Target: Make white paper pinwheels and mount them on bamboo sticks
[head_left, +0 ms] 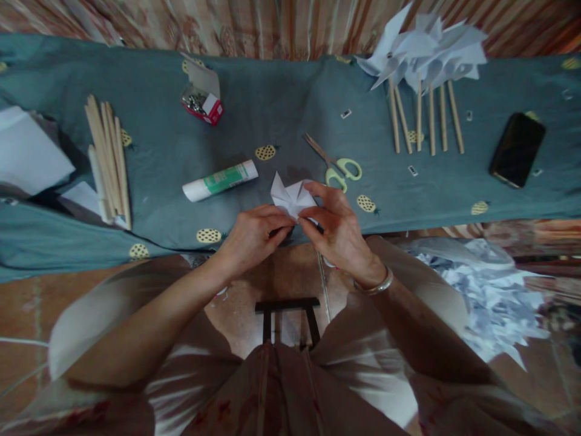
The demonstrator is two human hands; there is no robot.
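Between both hands, at the near edge of the cloth-covered table, is a white paper pinwheel (pixel 290 195) with its points folded inward. My left hand (pixel 256 235) pinches its lower left edge between thumb and fingers. On the other side, my right hand (pixel 336 224) grips the right part, thumb and fingers curled around the paper. Scissors with light green handles (pixel 336 169) lie just beyond my right hand. To the upper left of the paper rests a white and green glue stick (pixel 221 180).
Several finished pinwheels on sticks (pixel 422 54) lie at the back right, near a black phone (pixel 517 150). A red box of metal fasteners (pixel 202 100), wooden sticks (pixel 109 163) and white paper sheets (pixel 29 151) are leftward. A bag of paper pieces (pixel 488 297) stands on the floor.
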